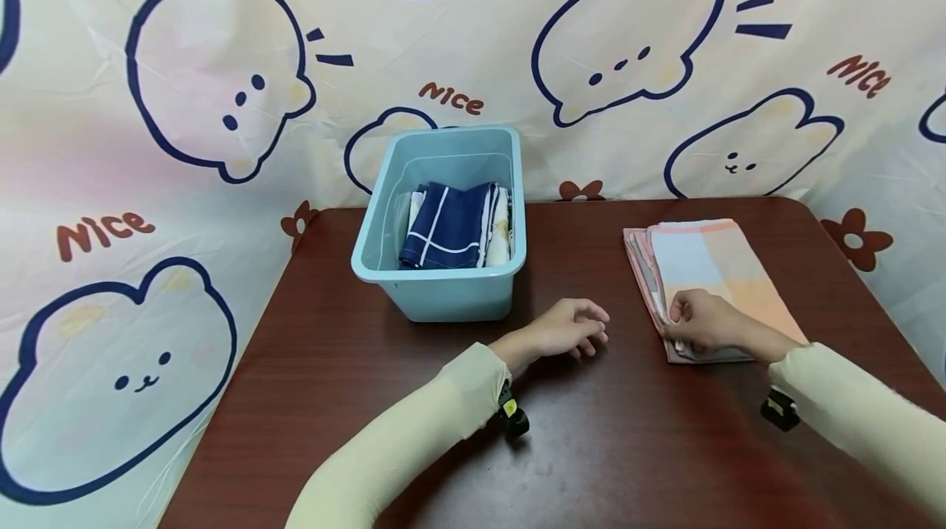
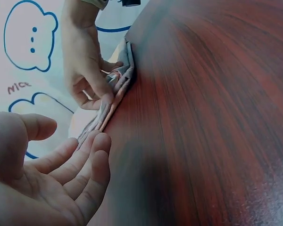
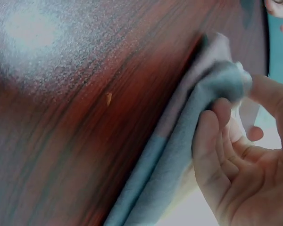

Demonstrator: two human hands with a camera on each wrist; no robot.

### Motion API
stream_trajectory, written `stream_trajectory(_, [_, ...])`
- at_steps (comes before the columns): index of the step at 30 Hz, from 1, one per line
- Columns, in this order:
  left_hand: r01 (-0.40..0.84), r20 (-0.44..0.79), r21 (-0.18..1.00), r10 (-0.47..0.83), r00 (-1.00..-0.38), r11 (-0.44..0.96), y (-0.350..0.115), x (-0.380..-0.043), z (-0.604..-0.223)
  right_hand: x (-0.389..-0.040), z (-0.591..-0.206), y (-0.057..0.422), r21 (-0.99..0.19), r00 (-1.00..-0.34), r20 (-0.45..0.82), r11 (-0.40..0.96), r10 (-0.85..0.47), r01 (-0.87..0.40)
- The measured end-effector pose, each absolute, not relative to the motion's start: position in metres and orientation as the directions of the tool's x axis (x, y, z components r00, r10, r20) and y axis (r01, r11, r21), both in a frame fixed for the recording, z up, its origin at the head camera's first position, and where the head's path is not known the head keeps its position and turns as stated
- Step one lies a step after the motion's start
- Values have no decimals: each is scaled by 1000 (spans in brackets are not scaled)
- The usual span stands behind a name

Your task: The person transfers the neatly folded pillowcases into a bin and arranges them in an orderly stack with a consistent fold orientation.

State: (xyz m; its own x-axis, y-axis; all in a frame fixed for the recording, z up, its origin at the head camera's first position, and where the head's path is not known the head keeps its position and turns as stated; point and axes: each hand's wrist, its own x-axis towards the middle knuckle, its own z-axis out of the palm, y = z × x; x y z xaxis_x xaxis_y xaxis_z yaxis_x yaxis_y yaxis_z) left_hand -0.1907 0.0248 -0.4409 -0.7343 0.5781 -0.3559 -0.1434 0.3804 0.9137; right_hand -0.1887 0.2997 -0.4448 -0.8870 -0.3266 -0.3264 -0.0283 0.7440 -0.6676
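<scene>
A folded cloth in pastel checks of peach, pale blue and white lies at the right of the table. My right hand is at its near left corner, thumb and fingers pinching the layered edge. In the right wrist view the cloth bunches up at the fingertips of that hand. My left hand hovers left of the cloth with loosely bent fingers and holds nothing. The left wrist view shows this hand palm up, its fingertips overlapping the cloth's edge there.
A light blue plastic bin stands at the back of the dark wooden table. Inside are a folded navy cloth with white lines and several paler cloths. A printed curtain hangs behind the table.
</scene>
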Motion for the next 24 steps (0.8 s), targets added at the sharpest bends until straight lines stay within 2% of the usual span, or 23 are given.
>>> stream_trajectory(6, [-143,-360,909,567,-741,392,32,-192,-443,-186,-444,313,-715,-902,-311,699,-300,14])
stream_trajectory(10, [-137,-355,908,555,-752,396,41,-191,-445,-186,-441,324,-720,-935,-245,694,-257,-2])
stream_trajectory(19, [-141,-340,912,517,-785,385,60,-187,-447,-194,-434,350,-676,-985,-129,737,-114,3])
stream_trajectory(24, [-205,-364,912,475,-801,354,74,-185,-449,-194,-437,369,-614,-998,-64,789,-16,27])
